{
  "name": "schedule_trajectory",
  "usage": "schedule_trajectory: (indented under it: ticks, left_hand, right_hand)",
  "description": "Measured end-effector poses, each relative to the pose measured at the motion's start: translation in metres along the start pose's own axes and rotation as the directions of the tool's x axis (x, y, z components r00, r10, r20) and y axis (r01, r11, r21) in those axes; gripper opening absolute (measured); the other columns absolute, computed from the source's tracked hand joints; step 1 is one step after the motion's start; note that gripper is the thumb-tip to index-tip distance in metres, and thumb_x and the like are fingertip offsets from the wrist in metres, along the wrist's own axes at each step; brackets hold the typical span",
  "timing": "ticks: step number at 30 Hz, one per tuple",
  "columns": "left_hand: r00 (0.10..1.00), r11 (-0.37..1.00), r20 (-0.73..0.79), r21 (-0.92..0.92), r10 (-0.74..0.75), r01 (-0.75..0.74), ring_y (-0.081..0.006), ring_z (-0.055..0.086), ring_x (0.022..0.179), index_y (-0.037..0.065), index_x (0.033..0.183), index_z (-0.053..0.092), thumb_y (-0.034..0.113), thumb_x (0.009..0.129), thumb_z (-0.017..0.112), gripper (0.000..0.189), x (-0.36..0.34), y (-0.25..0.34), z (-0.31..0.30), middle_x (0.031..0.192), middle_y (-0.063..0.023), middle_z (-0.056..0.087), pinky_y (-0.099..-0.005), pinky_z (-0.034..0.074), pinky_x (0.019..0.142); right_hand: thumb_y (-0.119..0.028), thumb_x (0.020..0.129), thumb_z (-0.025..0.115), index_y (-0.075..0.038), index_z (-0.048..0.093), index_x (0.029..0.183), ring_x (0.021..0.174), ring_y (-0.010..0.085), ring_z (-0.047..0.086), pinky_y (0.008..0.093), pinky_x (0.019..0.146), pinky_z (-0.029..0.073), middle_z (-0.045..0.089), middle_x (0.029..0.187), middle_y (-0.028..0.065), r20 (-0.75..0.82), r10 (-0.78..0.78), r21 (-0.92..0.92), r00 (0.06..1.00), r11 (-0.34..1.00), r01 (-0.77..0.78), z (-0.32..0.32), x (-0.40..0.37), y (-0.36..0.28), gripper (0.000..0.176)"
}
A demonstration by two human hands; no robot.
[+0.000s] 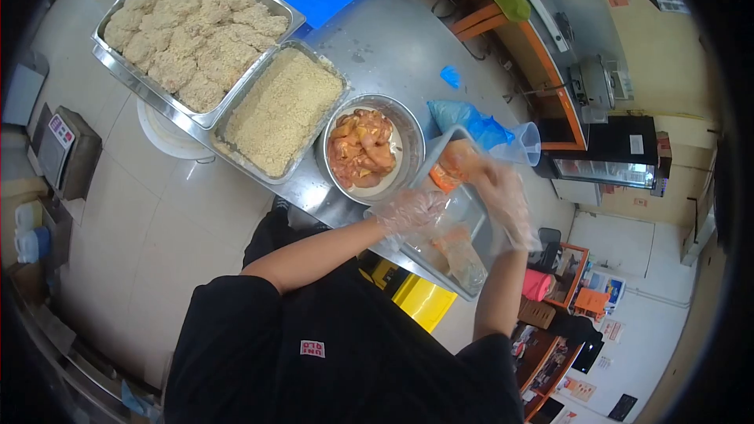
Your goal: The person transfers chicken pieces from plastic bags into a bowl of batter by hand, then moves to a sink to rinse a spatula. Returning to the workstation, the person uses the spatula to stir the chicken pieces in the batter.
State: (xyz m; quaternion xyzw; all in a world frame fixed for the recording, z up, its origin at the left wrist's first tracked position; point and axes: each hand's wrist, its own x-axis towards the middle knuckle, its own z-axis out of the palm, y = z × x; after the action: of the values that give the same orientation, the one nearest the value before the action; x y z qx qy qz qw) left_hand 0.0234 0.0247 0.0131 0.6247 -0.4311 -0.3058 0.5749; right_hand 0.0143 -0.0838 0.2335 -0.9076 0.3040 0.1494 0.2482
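Clear-gloved right hand (506, 196) grips 1 marinated chicken piece (454, 165) above the grey tray (436, 155), centre right. The left hand (412, 208) touches the tray's rim, its grip unclear. Coating seems under way; carrying the piece to the breadcrumb tray (279, 110) would need a firm hold.

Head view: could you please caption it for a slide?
Gloved right hand holds a marinated chicken piece over a grey tray, beside a chicken bowl, breadcrumbs and breaded cutlets.
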Motion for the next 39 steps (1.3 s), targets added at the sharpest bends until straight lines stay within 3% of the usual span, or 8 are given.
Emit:
schedule_trajectory:
  ticks: [2,4,7,16,25,32,34,39]
  left_hand:
    - [0.996,0.999,-0.078,0.006,0.050,-0.049,-0.0405,0.065,0.078,0.010,0.098,0.063,0.030,0.099,0.052,0.023,0.001,-0.008,0.007,0.085,-0.0185,0.067,-0.0497,0.051,0.069]
    - [0.966,0.985,-0.195,0.020,0.170,-0.169,-0.0406,0.064,0.077,0.010,0.098,0.063,0.028,0.098,0.054,0.020,-0.001,-0.013,0.013,0.084,-0.0182,0.066,-0.0490,0.051,0.068]
    - [0.959,0.971,-0.156,-0.014,0.235,-0.240,-0.0406,0.064,0.077,0.010,0.099,0.064,0.026,0.097,0.055,0.018,0.001,-0.012,0.009,0.084,-0.0180,0.066,-0.0482,0.051,0.067]
    - [0.970,0.958,-0.018,0.165,0.242,-0.236,-0.0382,0.064,0.084,0.009,0.104,0.068,0.020,0.095,0.058,0.017,-0.005,-0.014,0.007,0.088,-0.0173,0.066,-0.0482,0.051,0.073]
    - [0.968,0.942,-0.036,0.242,0.249,-0.233,-0.0379,0.064,0.077,0.011,0.101,0.068,0.023,0.097,0.057,0.017,-0.006,0.002,-0.001,0.083,-0.0172,0.066,-0.0480,0.051,0.069]
    - [1.000,0.998,0.010,-0.050,0.024,-0.023,-0.0376,0.064,0.081,0.007,0.097,0.067,0.027,0.102,0.051,0.027,-0.001,0.004,-0.001,0.084,-0.0176,0.067,-0.0467,0.049,0.069]
    - [0.981,0.989,-0.128,0.003,0.148,-0.149,-0.0380,0.064,0.081,0.007,0.097,0.067,0.028,0.102,0.051,0.027,-0.001,-0.006,0.009,0.082,-0.0179,0.066,-0.0466,0.048,0.070]
    - [0.993,0.988,-0.002,-0.106,0.116,-0.115,-0.0403,0.061,0.081,0.007,0.098,0.067,0.023,0.101,0.053,0.022,0.001,0.009,-0.003,0.085,-0.0198,0.065,-0.0485,0.047,0.071]
  right_hand:
    - [-0.020,0.090,0.060,-0.003,0.072,0.113,0.109,0.0305,0.065,0.0389,0.094,0.050,0.069,0.116,0.0222,0.313,0.141,-0.068,0.939,0.990,-0.126,0.006,-0.012,0.056,0.031]
    - [-0.022,0.093,0.056,-0.003,0.069,0.119,0.113,0.0318,0.065,0.0400,0.098,0.048,0.068,0.122,0.0221,0.468,-0.017,-0.139,0.884,0.986,0.093,0.037,-0.010,0.080,0.035]
    - [-0.024,0.094,0.056,-0.004,0.065,0.126,0.117,0.0347,0.062,0.0422,0.101,0.046,0.065,0.126,0.0221,0.237,-0.111,0.098,0.965,0.991,0.089,0.129,0.020,0.144,0.039]
    - [-0.026,0.092,0.059,-0.005,0.064,0.125,0.115,0.0359,0.063,0.0435,0.100,0.046,0.065,0.125,0.0223,-0.011,0.164,-0.193,0.986,0.968,-0.163,0.208,0.044,0.159,0.039]
    - [-0.028,0.091,0.063,-0.007,0.064,0.124,0.114,0.0371,0.063,0.0448,0.099,0.047,0.066,0.124,0.0226,-0.025,0.141,-0.196,0.990,0.970,-0.143,0.180,0.020,0.179,0.040]
    - [-0.028,0.089,0.064,-0.008,0.063,0.123,0.113,0.0385,0.063,0.0456,0.097,0.048,0.066,0.122,0.0223,0.214,-0.012,-0.155,0.977,0.987,0.046,0.096,-0.033,0.096,0.039]
    - [-0.023,0.086,0.068,-0.009,0.064,0.120,0.106,0.0332,0.066,0.0416,0.093,0.050,0.068,0.114,0.0199,0.198,0.078,-0.083,0.977,0.995,-0.063,0.081,-0.046,0.091,0.037]
    - [-0.005,0.079,0.072,-0.006,0.066,0.111,0.091,0.0217,0.067,0.0329,0.085,0.051,0.069,0.097,0.0114,0.003,0.090,0.164,0.996,0.982,-0.089,0.042,-0.077,0.098,0.033]
